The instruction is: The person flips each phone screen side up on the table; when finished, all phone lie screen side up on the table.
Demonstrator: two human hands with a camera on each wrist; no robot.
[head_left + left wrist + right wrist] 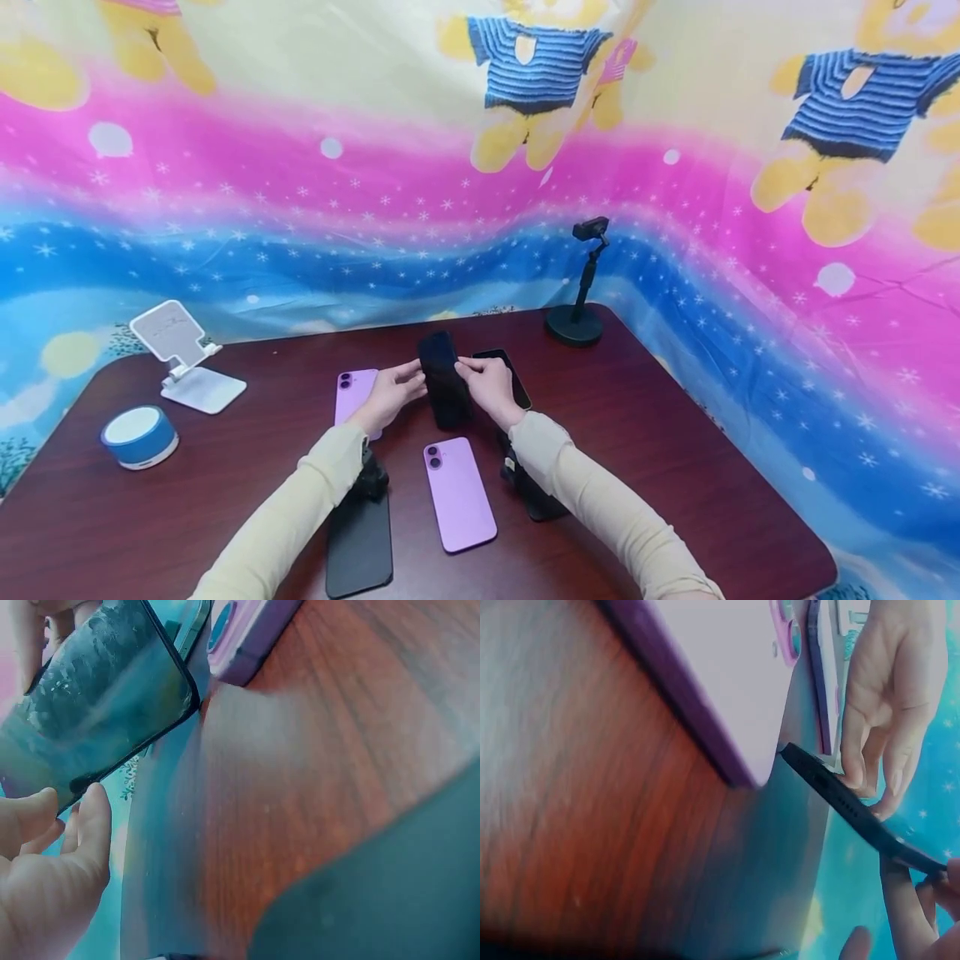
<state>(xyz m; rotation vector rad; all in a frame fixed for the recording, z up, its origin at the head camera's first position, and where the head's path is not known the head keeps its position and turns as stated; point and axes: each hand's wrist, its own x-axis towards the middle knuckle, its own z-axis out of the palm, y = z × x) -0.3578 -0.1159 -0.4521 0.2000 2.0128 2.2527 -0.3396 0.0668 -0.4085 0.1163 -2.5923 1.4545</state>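
Observation:
A black smartphone [444,379] is held up over the middle of the table, its dark face towards me. My left hand [390,396] pinches its left edge between thumb and fingers, while my right hand [491,390] grips the opposite edge. Smudges mark the glossy screen [105,690] in the left wrist view. From the right wrist, the phone's thin end [847,806] shows small speaker holes. A lilac phone [461,496] lies back up just below the held one. Another lilac phone [352,392] lies partly hidden behind my left hand.
A dark phone [521,387] lies behind my right hand, another [543,500] by the right forearm, and a black slab [360,542] by the left. Farther left stand a white phone stand [202,389] and a blue round speaker [142,450]. A black stand [573,325] is at the back right.

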